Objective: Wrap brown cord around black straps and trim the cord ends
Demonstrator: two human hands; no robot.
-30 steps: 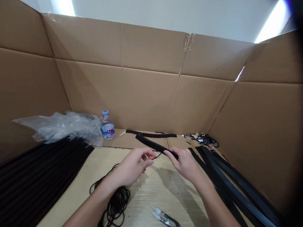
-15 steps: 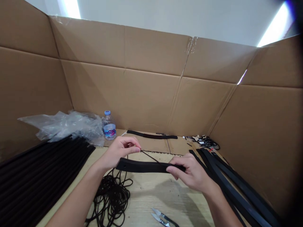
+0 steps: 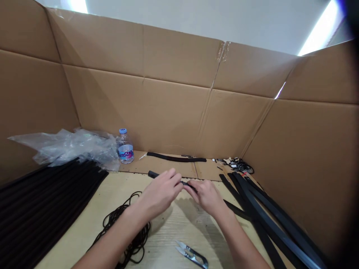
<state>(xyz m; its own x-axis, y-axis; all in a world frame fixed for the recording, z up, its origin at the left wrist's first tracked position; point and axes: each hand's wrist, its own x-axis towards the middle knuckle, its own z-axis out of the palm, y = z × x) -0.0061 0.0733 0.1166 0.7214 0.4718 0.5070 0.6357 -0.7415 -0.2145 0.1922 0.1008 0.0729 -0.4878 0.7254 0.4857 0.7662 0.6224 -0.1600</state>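
Observation:
My left hand (image 3: 164, 190) is closed around a black strip (image 3: 153, 174), whose rounded end pokes out beyond the fingers. Close beside it, my right hand (image 3: 206, 196) pinches the same strip, fingertips nearly meeting the left ones. A short dark stretch shows between the two hands; whether cord lies there I cannot make out. Beneath my left forearm spreads a loose tangle of thin black cord (image 3: 140, 241). Thread snips (image 3: 192, 254) rest with blades apart on the tabletop, below and between my arms.
Many long black strips (image 3: 53, 209) line the left side. Flat black bands (image 3: 269, 220) run along the right. Behind stand a water bottle (image 3: 126, 147), clear plastic bags (image 3: 75, 147), another black strip (image 3: 176, 158) and cord scraps (image 3: 241, 165). Cardboard walls (image 3: 168, 112) enclose the table.
My hands have come together at the strip, left moving right and right moving left. The strip has turned, and the cord stretched from my left fingers no longer shows.

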